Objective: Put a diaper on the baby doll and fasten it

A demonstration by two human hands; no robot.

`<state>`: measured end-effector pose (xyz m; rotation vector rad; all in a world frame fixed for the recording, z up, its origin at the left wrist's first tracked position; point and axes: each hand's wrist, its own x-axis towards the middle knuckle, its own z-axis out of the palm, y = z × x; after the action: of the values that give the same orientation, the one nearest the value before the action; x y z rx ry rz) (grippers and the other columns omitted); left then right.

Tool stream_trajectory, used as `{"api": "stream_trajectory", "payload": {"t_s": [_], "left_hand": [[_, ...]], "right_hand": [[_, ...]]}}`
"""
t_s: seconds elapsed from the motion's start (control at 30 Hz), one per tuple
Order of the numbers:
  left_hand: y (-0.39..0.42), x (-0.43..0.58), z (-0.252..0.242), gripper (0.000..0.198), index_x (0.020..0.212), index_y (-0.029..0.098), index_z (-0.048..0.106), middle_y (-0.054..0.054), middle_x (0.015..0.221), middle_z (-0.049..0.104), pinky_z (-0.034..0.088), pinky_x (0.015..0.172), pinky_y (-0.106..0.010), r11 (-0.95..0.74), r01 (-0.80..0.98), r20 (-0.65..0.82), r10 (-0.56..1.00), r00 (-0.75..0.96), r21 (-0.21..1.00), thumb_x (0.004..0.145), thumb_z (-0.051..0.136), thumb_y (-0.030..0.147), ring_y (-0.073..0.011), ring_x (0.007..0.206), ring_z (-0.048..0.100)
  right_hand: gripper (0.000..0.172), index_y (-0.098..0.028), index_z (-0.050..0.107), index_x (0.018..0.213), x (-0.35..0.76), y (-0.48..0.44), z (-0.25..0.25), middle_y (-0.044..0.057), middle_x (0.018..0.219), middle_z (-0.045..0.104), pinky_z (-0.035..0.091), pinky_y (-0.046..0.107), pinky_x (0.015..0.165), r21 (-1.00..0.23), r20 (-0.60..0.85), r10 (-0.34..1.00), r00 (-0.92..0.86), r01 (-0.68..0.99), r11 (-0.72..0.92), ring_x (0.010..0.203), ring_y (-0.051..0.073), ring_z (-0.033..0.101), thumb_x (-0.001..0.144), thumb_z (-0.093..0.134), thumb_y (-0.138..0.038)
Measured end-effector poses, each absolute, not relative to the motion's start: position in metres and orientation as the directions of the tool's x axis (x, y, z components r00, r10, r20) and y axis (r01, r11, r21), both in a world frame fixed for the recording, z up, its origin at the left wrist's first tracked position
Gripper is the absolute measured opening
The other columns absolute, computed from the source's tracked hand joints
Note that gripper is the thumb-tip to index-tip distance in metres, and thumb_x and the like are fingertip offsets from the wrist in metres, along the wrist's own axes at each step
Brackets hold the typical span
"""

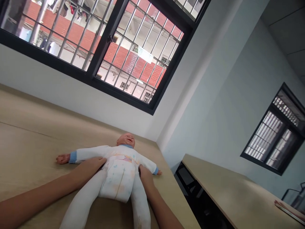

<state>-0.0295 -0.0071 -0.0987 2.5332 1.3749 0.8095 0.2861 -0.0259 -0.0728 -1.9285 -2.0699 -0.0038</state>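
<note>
- Left of the baby doll (119, 162), the pale wooden counter (30, 149) carries the whole scene, and the doll lies on its back on it with its arms spread.
- At the doll's waist on the left side, my left hand (90, 167) rests on the doll, its fingers (101, 161) open and flat, not wrapped around anything.
- On the doll itself, the white suit with blue cuffs is on, and a printed nappy (118, 181) sits around the hips. I can't tell whether its tabs are fastened. Both legs lie straight out towards me.
- At the doll's waist on the right side, my right hand (145, 176) presses in, its fingers (142, 170) partly hidden behind the doll's side, so I can't tell whether they grip anything.
- Beyond the doll's head, a barred window (95, 41) shows a red brick wall (71, 35).
- Right of the doll, a second counter (226, 187) runs along a pale wall below a dark-framed window (271, 136), with a booklet (289, 211) at its edge.
</note>
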Motion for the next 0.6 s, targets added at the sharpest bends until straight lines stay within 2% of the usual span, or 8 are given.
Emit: {"api": "stream_trajectory", "payload": {"t_s": [0.6], "left_hand": [[-0.0092, -0.0296, -0.0947, 0.02, 0.104, 0.016, 0.068, -0.015, 0.114, 0.079, 0.048, 0.09, -0.037, -0.573, 0.716, 0.368, 0.815, 0.447, 0.399, 0.09, 0.054, 0.021, -0.0306, 0.105, 0.073]], "right_hand": [[0.012, -0.018, 0.071, 0.101, 0.289, -0.0245, -0.0764, 0.014, 0.1, 0.08, 0.041, 0.033, 0.066, -0.214, 0.259, 0.964, -0.058, 0.97, 0.115, 0.087, 0.029, 0.073, 0.099, 0.061, -0.023]]}}
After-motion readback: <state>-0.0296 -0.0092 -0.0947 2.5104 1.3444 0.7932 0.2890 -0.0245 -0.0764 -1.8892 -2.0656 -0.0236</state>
